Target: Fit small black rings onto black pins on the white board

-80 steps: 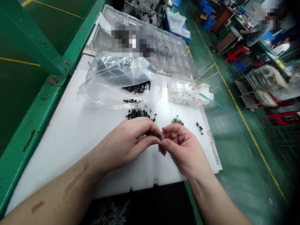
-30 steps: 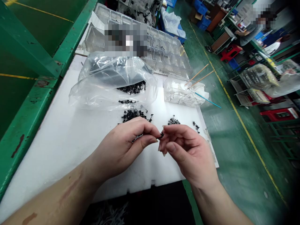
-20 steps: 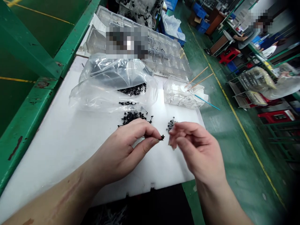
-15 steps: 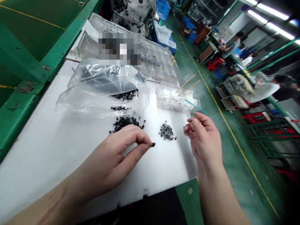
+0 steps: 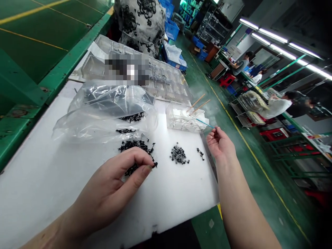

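Between thumb and forefinger, my left hand [image 5: 121, 186] pinches a small black part [image 5: 155, 164] over the white tabletop [image 5: 176, 197]. Behind it lies a pile of thin black parts [image 5: 136, 145], partly hidden by that hand. My right hand [image 5: 221, 142] is closed on the end of a thin blue stick [image 5: 204, 122]. The stick's other end reaches into a clear box [image 5: 181, 124] with white material in it. Two wooden sticks [image 5: 198, 103] also stand in the box. A heap of small dark and clear rings [image 5: 178, 154] sits between my hands.
A clear plastic bag [image 5: 103, 117] with black parts lies left of the box. Compartment trays [image 5: 171, 79] stand at the back, near a person in a patterned garment [image 5: 142, 24]. Several black parts [image 5: 200, 154] lie by the table's right edge. A green metal frame [image 5: 55, 74] borders the left.
My right hand has closed on the end of the blue stick, which it was short of before. The left hand keeps its pinch on the black part. The camera view has shifted.
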The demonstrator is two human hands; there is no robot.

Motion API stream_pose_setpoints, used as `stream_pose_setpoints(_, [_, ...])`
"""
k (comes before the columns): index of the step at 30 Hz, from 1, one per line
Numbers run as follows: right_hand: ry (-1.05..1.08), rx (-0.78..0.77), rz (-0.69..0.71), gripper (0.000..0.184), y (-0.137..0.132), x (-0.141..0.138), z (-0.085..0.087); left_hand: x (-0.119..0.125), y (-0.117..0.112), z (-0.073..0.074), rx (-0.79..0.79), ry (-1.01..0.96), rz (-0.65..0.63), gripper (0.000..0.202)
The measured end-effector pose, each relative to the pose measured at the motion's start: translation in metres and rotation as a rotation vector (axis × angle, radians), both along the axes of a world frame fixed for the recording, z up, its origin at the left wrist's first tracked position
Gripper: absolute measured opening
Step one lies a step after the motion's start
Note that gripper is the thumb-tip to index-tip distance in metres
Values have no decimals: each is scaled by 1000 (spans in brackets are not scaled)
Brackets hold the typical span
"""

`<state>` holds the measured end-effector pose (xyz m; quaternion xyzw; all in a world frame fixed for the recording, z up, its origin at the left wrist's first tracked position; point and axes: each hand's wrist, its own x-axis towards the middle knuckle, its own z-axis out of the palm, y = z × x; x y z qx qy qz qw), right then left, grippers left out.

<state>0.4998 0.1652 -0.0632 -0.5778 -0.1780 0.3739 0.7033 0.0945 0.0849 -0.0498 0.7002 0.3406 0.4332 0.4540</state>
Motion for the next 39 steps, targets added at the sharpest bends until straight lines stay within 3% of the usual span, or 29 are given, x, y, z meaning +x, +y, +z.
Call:
stream_pose_setpoints(8, [-103,123,-50,29,-11,-16,8,0,-2,0,-26,-19,-6,15])
stream_pose_setpoints(15, [-213,127,-33,38,0,-32,5,0,-1,3,-19,-3,12,15])
stream_pose_setpoints(19, [-240,169,-47,34,-3,-31,14,1,0,4,-29,-16,6,15])
stream_pose_setpoints(23, [-224,225,-40,27,-26,-35,35,1,-1,3,-37,-27,21,14])
stream_pose_setpoints(27, [-141,208,48,25,-69,-62,50,2,-2,4,-105,-42,46,14])
stream_pose_setpoints(30, [-31,168,116,24,-102,-91,53,4,-3,6,-155,-78,79,11])
stream_pose_setpoints(33, [63,120,172,12,-127,-115,51,4,-3,6,-205,-98,107,9])
stream_pose_setpoints(39, [49,107,206,8,-145,-135,49,3,-5,7,-223,-130,124,8])
